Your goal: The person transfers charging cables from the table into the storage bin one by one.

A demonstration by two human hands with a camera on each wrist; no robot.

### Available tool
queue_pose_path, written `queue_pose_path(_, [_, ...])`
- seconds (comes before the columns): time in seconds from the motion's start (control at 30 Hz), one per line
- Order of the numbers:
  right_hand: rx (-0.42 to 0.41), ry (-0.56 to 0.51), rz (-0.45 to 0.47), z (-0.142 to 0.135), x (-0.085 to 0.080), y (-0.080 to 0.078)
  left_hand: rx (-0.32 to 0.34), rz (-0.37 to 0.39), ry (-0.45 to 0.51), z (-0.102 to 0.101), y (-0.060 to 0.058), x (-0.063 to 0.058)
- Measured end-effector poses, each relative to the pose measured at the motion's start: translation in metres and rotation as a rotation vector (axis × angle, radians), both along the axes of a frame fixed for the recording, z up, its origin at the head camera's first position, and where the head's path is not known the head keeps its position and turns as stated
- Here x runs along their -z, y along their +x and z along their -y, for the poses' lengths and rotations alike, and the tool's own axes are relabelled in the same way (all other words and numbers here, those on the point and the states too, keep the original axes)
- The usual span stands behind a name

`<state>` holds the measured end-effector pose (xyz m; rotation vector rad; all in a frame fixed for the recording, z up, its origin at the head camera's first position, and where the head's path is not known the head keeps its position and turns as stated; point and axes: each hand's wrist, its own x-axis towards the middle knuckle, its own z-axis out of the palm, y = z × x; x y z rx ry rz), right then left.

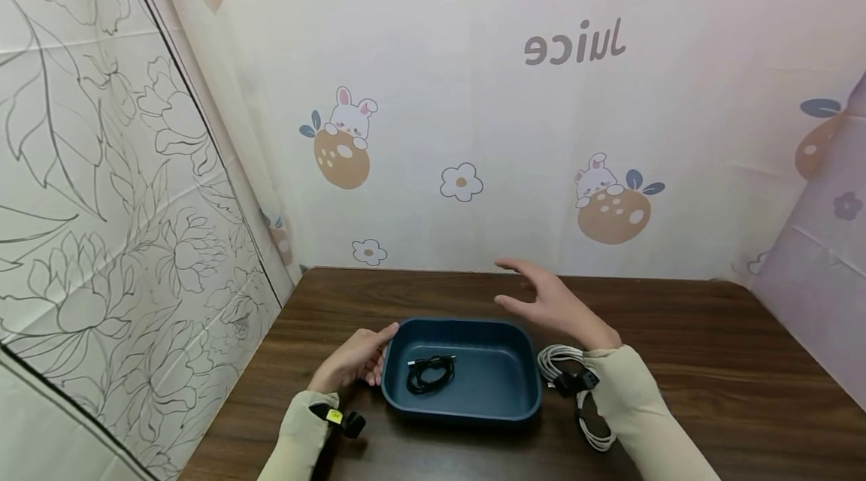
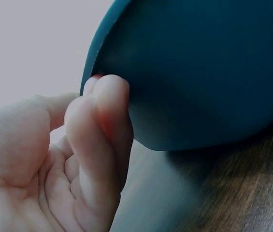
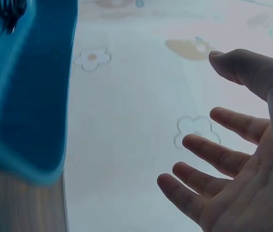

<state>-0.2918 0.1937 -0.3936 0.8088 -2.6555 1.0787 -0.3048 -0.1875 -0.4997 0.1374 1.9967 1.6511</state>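
Note:
A dark blue rectangular tray (image 1: 467, 413) sits on the wooden table, and a coiled black cable (image 1: 431, 376) lies in its left half. My left hand (image 1: 356, 359) grips the tray's left wall, thumb at the rim; in the left wrist view its curled fingers (image 2: 100, 125) lie against the outer side. Above the tray's back right corner, my right hand (image 1: 551, 302) hovers with nothing in it. The right wrist view shows its fingers (image 3: 218, 154) spread and the thumb apart. A coiled light grey cable (image 1: 598, 440) lies right of the tray, partly hidden by the right wrist.
The brown wooden table (image 1: 717, 361) reaches back to a pale curtain (image 1: 460, 105) printed with rabbits and flowers. A white sheet with line-drawn flowers (image 1: 101, 240) hangs along the left side. Both wrists wear small black devices.

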Motion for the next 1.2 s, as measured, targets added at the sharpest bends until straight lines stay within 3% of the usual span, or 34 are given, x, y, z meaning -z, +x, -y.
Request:
queue_pose_path(0.53, [0.209, 0.005, 0.057, -0.071, 0.026, 0.014, 0.011, 0.001, 0.005, 0.002, 0.001, -0.003])
queue_pose_path(1.2, [0.294, 0.047, 0.129, -0.119, 0.042, 0.019, 0.021, -0.006, 0.001, 0.002, 0.002, -0.003])
